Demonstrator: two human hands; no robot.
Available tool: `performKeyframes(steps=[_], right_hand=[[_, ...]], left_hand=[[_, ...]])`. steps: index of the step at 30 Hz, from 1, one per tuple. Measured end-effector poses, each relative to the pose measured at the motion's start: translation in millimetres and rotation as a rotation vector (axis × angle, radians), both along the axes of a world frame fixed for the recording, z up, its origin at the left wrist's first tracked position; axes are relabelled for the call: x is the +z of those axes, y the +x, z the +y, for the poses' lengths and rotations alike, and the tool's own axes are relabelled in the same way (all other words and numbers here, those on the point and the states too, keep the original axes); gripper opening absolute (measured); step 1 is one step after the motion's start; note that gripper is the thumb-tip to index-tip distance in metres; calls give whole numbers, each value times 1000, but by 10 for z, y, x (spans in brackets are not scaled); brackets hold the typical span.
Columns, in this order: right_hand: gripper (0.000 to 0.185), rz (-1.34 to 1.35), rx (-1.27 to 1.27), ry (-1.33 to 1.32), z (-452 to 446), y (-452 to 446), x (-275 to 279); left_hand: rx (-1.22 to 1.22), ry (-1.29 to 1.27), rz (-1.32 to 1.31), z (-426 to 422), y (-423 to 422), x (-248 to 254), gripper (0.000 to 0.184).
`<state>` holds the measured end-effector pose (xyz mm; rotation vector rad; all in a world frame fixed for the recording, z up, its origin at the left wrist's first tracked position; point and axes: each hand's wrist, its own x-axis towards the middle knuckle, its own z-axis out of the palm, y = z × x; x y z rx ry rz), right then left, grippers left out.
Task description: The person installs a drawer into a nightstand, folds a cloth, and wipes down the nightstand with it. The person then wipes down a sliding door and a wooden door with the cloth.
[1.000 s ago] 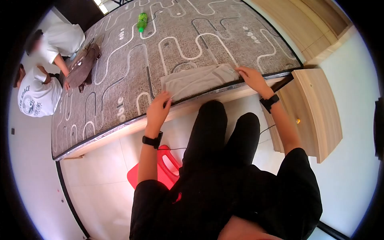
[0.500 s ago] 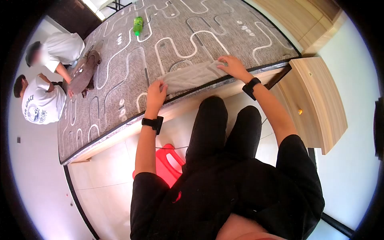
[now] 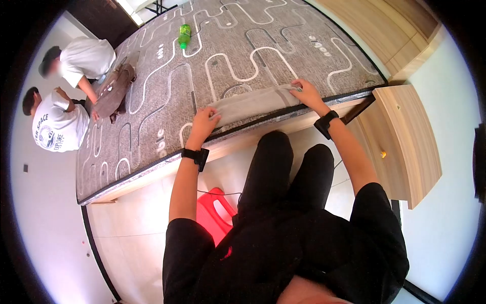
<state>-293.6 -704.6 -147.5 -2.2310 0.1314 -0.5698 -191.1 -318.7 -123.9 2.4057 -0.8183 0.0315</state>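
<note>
A light grey folded cloth (image 3: 255,105), perhaps a towel, lies as a long narrow strip along the near edge of the patterned mattress (image 3: 167,91). My left hand (image 3: 205,123) pinches its left end between thumb and fingers. At the other end, my right hand (image 3: 307,95) grips the cloth near a darker stripe. Between the two hands the strip looks fairly flat and taut. Black bands sit on both my wrists.
A green bottle (image 3: 184,36) lies farther back on the mattress. Two people in white shirts (image 3: 61,121) sit at the left edge beside a brown-grey garment (image 3: 117,91). A wooden cabinet (image 3: 405,142) stands at right; a red plastic stool (image 3: 215,215) is below.
The cloth has become smoother and straighter between my hands, and its darker stripe shows near my right hand. The whole view has shifted slightly.
</note>
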Motion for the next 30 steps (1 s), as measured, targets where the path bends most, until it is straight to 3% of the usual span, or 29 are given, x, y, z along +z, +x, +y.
performKeyframes(steps=[4, 7, 11, 13, 15, 17, 18, 20, 21, 25, 28, 29, 30], right_hand=[[35, 7, 29, 35, -15, -69, 265], [29, 220, 198, -73, -52, -125, 556], [22, 100, 218, -338, -26, -183, 648], [23, 125, 197, -339, 5, -255, 628], [25, 146, 176, -343, 9, -301, 687], [24, 371, 158, 57, -13, -347, 814], [24, 372, 155, 56, -38, -326, 828], [25, 85, 270, 386, -109, -233, 838], [28, 9, 287, 375, -80, -192, 921], [34, -92, 224, 182, -3, 22, 1457], [31, -233, 207, 101, 46, 31, 1815], [30, -287, 228, 124, 77, -37, 1897], [29, -342, 250, 147, 122, -110, 1929]], left_hand=[[20, -104, 147, -22, -227, 300, 30], [-43, -134, 24, 41, -180, 376, 31], [-97, -32, -66, 17, -196, 597, 26], [-92, -23, -85, 27, -264, 626, 27], [-133, -234, -80, 67, -369, 624, 31], [-48, -290, 64, 152, -384, 587, 32], [37, -341, 205, 201, -371, 581, 33], [78, -286, 93, 218, -296, 784, 33], [122, -232, -18, 213, -225, 880, 32], [84, -463, -323, 113, 202, 1158, 32], [257, -406, -327, 42, 0, 1694, 29], [259, -407, -326, 76, -34, 1726, 29], [149, -450, -497, 132, -72, 1741, 28]])
